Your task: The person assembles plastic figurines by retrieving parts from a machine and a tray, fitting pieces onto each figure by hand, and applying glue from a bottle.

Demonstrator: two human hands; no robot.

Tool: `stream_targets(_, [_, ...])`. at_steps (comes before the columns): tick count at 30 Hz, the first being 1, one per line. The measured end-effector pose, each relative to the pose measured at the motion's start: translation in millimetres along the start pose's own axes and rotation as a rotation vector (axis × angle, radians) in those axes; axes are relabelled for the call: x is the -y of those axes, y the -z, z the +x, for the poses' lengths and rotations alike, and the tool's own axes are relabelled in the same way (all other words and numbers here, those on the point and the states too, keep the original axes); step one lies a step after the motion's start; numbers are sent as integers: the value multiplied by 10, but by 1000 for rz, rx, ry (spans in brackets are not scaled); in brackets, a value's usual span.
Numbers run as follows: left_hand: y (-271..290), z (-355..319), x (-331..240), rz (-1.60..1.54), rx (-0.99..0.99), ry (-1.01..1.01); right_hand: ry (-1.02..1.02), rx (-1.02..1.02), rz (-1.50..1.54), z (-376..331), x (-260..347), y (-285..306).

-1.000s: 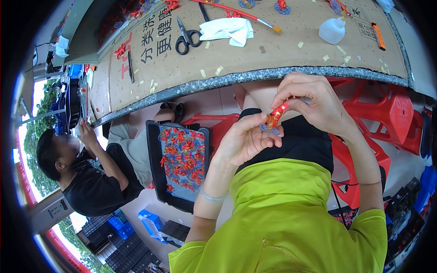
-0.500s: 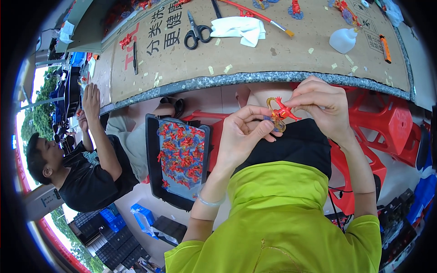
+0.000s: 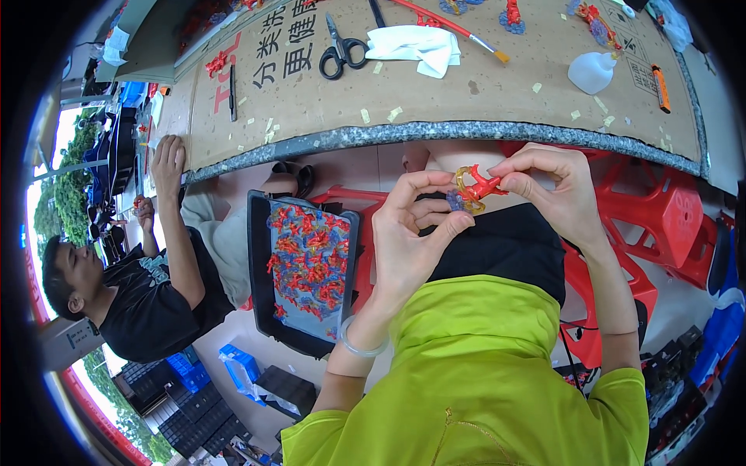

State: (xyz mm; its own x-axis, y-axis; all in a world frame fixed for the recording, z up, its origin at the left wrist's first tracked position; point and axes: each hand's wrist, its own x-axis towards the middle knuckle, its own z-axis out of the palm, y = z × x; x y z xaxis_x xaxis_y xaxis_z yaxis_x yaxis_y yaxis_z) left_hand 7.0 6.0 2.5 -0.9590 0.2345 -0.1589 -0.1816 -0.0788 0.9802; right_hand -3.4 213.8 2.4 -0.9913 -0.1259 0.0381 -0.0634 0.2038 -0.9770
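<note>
At far left I see a co-worker (image 3: 132, 295) with 1 hand on the table (image 3: 482, 132). Next comes a black tray (image 3: 260, 256) full of small red pieces. My left hand (image 3: 408, 241) pinches a bluish bead (image 3: 454, 200). My right hand (image 3: 556, 190) grasps a red ornament (image 3: 482, 186) above my lap, touching the bead. Scissors (image 3: 340, 50) lie on the table.
</note>
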Motion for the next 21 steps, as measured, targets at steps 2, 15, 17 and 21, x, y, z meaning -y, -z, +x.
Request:
stream_targets(2, [-2, -4, 0, 10, -3, -11, 25, 17, -47, 1, 8, -2])
stream_targets(15, [-30, -17, 17, -130, -15, -47, 123, -4, -29, 13, 6, 3])
stream_targets(17, [8, 8, 13, -238, -33, 24, 197, -28, -52, 16, 5, 3])
stream_targets(21, [85, 39, 54, -463, -1, 213, 292, -22, -98, 26, -1, 20])
